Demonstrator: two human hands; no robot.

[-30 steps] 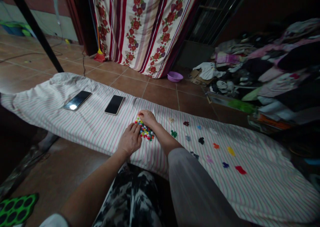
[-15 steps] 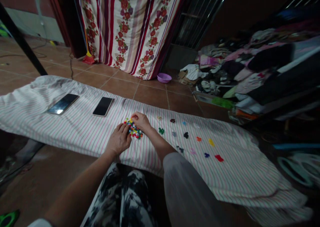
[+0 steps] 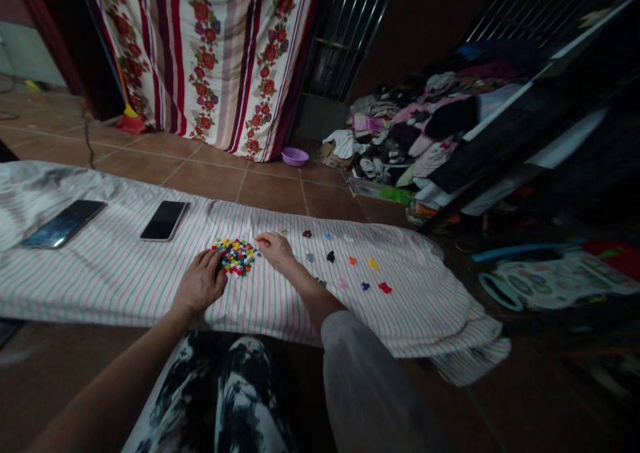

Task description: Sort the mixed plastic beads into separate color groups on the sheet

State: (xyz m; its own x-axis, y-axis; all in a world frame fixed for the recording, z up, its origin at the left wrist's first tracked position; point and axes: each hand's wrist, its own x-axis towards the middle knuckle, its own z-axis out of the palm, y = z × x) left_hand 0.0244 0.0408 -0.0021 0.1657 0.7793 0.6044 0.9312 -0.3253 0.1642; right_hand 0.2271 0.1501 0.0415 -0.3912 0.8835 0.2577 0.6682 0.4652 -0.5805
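Note:
A mixed pile of small bright pieces (image 3: 238, 256), perhaps beads, lies on the striped cloth (image 3: 125, 273). My left hand (image 3: 200, 282) rests flat at the pile's left edge, fingers stretched out and touching it. Just right of the pile, my right hand (image 3: 278, 250) is pinched, thumb against fingers; whatever it holds is too small to make out. Farther right lie little single-colour groups: brown (image 3: 307, 234), black (image 3: 331, 256), orange (image 3: 353, 260), yellow (image 3: 373, 263), red (image 3: 385, 288), dark blue (image 3: 365, 286) and pink (image 3: 343, 282). My right hand and forearm partly cover other groups.
Two phones lie on the cloth at the left, a dark one (image 3: 64, 224) and a light-edged one (image 3: 165, 220). Beyond the bench are a purple basin (image 3: 295, 156), a floral curtain (image 3: 225, 60), a broom (image 3: 131, 121) and heaped clothes (image 3: 395, 126).
My right hand has moved off the pile to its right side, still pinched. My left hand stays at the pile's left edge. The camera view has turned to the right.

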